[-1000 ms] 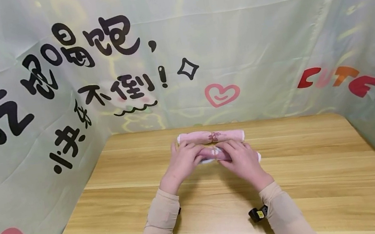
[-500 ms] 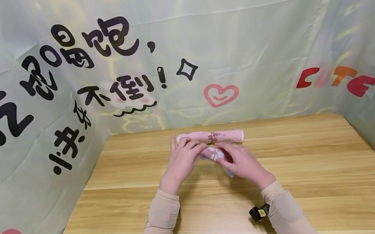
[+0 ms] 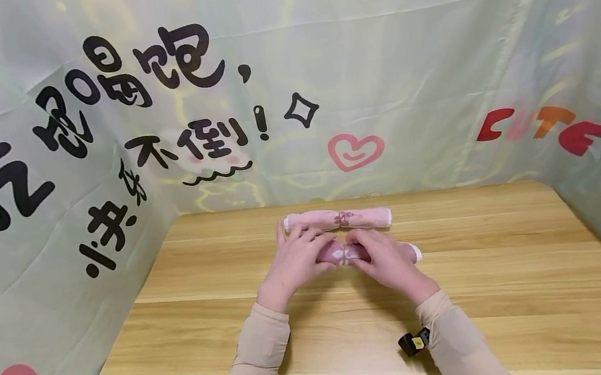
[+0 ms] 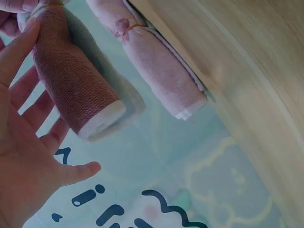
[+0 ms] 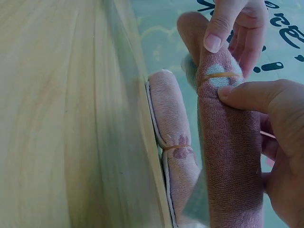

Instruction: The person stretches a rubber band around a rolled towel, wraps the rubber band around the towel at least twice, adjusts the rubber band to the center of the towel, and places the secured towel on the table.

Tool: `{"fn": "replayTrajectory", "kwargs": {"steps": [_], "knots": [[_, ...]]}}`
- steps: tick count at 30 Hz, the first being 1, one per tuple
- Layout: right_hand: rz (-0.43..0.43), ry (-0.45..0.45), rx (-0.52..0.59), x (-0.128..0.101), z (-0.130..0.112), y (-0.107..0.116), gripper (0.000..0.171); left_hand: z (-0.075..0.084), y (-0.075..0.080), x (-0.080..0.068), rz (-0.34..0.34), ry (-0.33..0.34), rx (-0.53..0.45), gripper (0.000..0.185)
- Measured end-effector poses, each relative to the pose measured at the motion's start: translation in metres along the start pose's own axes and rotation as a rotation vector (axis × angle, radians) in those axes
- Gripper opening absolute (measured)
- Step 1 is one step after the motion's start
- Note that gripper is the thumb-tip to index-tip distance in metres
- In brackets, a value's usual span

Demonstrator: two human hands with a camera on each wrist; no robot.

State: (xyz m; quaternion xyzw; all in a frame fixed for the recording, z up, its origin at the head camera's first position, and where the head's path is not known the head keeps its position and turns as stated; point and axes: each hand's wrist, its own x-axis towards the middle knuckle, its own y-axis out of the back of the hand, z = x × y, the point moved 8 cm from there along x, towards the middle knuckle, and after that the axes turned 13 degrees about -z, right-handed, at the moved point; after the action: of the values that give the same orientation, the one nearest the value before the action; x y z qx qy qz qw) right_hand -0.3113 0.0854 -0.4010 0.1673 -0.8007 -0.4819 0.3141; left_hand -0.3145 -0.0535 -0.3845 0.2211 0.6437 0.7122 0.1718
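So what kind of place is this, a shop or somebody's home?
Probably a small staged booth rather than either: a pale green printed cloth backdrop with hearts and lettering walls in a light wooden table, where two hands work on a rolled dusty-pink towel.

Both arms wear snug long beige sleeves (image 3: pixel 258 365) that end at the wrists; the left hand (image 3: pixel 295 264) and right hand (image 3: pixel 386 262) are bare, without rings or gloves. A small black device with a yellow mark (image 3: pixel 413 342) is strapped under the right sleeve's forearm; short, unpainted nails show in the right wrist view.
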Motion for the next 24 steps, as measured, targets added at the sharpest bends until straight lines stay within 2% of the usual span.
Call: {"fn": "replayTrajectory", "kwargs": {"steps": [5, 12, 24], "knots": [[0.019, 0.078, -0.032, 0.0, -0.008, -0.001, 0.034, -0.003, -0.006, 0.001, -0.051, 0.029, -0.033, 0.053], [0.021, 0.169, -0.017, -0.002, -0.015, -0.002, 0.033, -0.002, -0.003, 0.0, -0.004, 0.017, 0.01, 0.022], [0.024, 0.203, -0.004, -0.003, -0.019, -0.003, 0.03, -0.002, -0.003, 0.0, -0.008, -0.021, 0.029, 0.02]]}}
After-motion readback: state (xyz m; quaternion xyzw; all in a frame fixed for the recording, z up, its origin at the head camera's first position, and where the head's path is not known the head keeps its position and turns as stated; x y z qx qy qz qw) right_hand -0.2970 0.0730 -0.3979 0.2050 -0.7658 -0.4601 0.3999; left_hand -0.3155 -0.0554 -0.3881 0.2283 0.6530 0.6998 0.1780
